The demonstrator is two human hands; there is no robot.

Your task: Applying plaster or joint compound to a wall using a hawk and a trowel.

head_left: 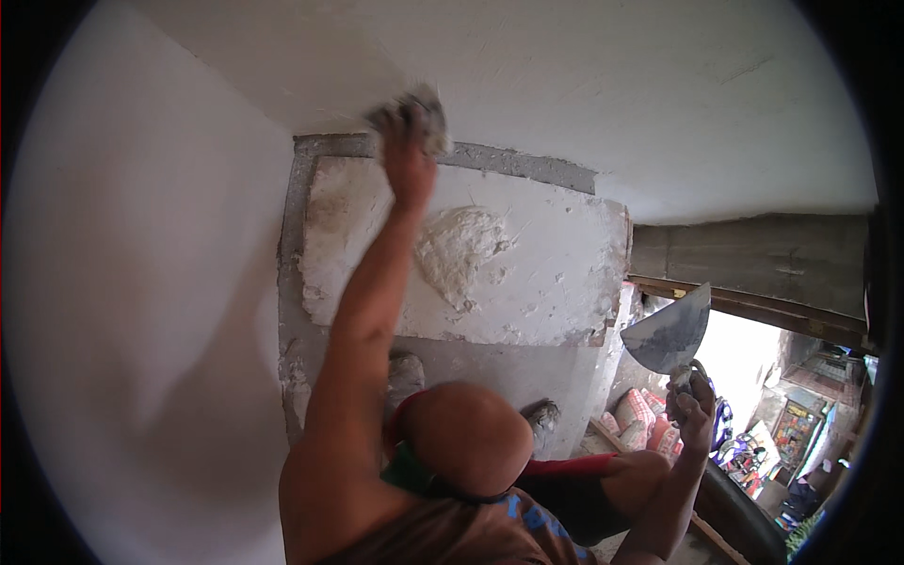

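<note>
My left arm reaches forward, and my left hand point(407, 143) is closed on a blurred, plaster-smeared tool point(424, 113) at the foot of the pale wall point(565, 85), just past a board's far edge. Whether the tool touches the wall I cannot tell. The white, crusted board point(348, 235) lies below me with a mound of wet white plaster point(461, 250) on it. At the right, my right hand point(689, 405) grips the handle of a wide metal putty knife point(667, 330), its smeared blade raised beside the board's right end.
Another pale wall point(141, 282) stands at left. My bent knees and feet are below, on grey concrete point(499, 367). At right are a grey beam point(744, 254) and a bright opening onto a lower cluttered area point(791, 424), with red checked bundles point(636, 419) and a wooden strip nearby.
</note>
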